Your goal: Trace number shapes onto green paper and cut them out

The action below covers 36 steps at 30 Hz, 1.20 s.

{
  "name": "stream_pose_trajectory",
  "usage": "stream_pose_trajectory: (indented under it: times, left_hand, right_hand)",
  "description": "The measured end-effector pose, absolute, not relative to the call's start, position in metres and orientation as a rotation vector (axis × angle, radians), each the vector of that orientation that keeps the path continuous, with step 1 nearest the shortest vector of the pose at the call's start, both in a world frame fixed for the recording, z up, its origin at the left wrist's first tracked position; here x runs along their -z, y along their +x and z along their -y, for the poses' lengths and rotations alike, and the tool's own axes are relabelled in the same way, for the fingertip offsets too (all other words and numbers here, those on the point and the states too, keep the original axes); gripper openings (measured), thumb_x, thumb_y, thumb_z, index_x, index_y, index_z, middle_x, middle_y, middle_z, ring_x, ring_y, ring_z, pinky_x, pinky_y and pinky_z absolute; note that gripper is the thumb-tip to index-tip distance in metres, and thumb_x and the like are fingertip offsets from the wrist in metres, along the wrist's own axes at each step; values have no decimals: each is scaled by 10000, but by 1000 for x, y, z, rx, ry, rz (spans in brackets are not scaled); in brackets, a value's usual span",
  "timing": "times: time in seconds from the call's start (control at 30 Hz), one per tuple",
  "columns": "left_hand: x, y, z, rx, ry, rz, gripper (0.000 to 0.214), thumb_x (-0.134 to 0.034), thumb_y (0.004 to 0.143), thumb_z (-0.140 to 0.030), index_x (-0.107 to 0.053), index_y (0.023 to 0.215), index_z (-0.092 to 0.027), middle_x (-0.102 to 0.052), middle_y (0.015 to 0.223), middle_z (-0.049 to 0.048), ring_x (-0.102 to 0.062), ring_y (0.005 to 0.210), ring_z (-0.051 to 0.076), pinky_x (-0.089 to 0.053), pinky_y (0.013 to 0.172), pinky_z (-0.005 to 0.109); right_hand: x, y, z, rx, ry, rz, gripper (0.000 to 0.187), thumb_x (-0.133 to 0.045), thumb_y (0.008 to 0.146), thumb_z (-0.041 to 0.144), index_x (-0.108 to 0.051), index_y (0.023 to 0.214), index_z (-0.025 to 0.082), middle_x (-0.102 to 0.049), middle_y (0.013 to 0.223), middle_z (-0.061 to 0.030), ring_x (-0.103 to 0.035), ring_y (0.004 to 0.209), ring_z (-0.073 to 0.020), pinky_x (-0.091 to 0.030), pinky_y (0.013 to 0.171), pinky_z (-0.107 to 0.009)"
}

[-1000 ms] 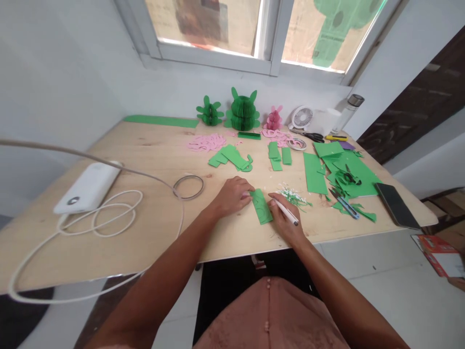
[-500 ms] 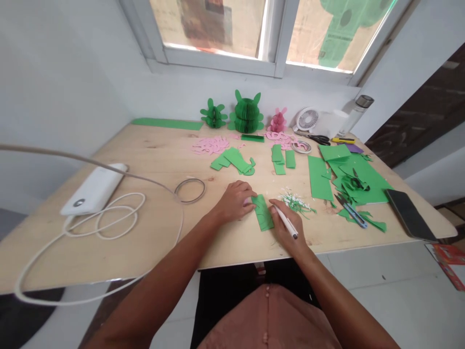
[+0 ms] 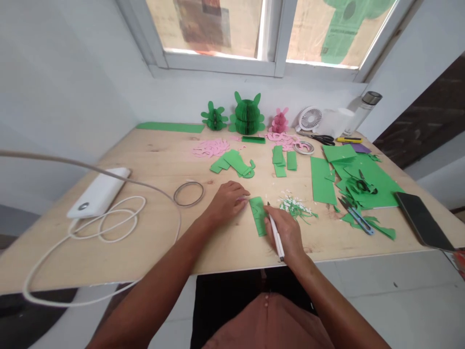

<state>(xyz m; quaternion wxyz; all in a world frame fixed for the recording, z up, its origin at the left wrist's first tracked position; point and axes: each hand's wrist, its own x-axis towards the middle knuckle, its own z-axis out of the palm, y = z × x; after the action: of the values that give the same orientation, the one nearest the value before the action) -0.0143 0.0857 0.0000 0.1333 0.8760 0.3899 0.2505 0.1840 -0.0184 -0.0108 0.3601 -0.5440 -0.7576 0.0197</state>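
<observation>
In the head view a folded green paper strip (image 3: 258,218) lies before me, with dark drawn lines on it. My right hand (image 3: 288,232) is closed round a white marker (image 3: 276,237), its dark tip pointing up beside the strip's right edge. Just left of the strip is my left hand (image 3: 229,201), fingers pinched on a small pinkish piece that looks like paper; most of it is hidden. A pile of green and white paper snippets (image 3: 296,206) lies right of the marker.
Blue thread snips (image 3: 358,218), green sheets (image 3: 323,179) and a phone (image 3: 423,220) lie on the right. Green cut pieces (image 3: 236,162) and pink scraps (image 3: 210,148) are farther back, before paper figures (image 3: 247,116). A power bank (image 3: 100,194) with a looping cable occupies the left.
My left hand has drawn back left off the green strip, with the pinkish piece now showing at its fingertips. The marker is held more upright in my right hand. The view shifts slightly.
</observation>
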Motion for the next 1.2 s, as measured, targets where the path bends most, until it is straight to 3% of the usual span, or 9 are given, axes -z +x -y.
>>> stream_pose_trajectory:
  times: [0.37, 0.53, 0.77, 0.97, 1.2]
  left_hand:
    - [-6, -15, -82, -651, 2591, -1135, 127, -594, 829, -239, -679, 919, -213, -667, 1017, 70, -584, 993, 229, -443, 895, 379]
    - [-8, -15, -81, -623, 2624, -1172, 119, -656, 785, -227, -671, 903, -224, -654, 1027, 61, -580, 990, 226, -452, 872, 360]
    - [-9, -25, -87, -639, 2585, -1463, 120, -548, 831, -170, -663, 835, -204, -658, 950, 93, -584, 937, 260, -455, 848, 418]
    - [-10, -33, -94, -678, 2496, -1715, 214, -490, 830, -162, -683, 910, -206, -687, 971, 102, -594, 961, 281, -476, 830, 435]
    - [-21, -13, -99, -567, 2600, -1595, 250, -545, 815, -171, -670, 1021, -235, -696, 1078, 69, -611, 1034, 264, -464, 906, 413]
  right_hand:
    - [5, 183, 21, 13, -1353, 2022, 383, -515, 859, 133, -592, 1231, 179, -714, 965, -99, -649, 863, -256, -519, 799, -392]
    - [1, 178, 23, 1, -1297, 2118, 410, -514, 861, 128, -563, 1265, 175, -700, 1022, -110, -627, 939, -270, -507, 808, -407]
    - [1, 174, 23, 29, -1345, 2162, 376, -514, 880, 125, -564, 1247, 184, -698, 1019, -105, -609, 957, -286, -474, 824, -428]
    - [1, 174, 23, 100, -1348, 2123, 374, -544, 853, 106, -582, 1220, 172, -705, 985, -99, -626, 929, -276, -480, 786, -407]
    - [2, 174, 22, 47, -1337, 2117, 376, -534, 843, 97, -584, 1206, 181, -701, 999, -102, -620, 937, -274, -481, 800, -407]
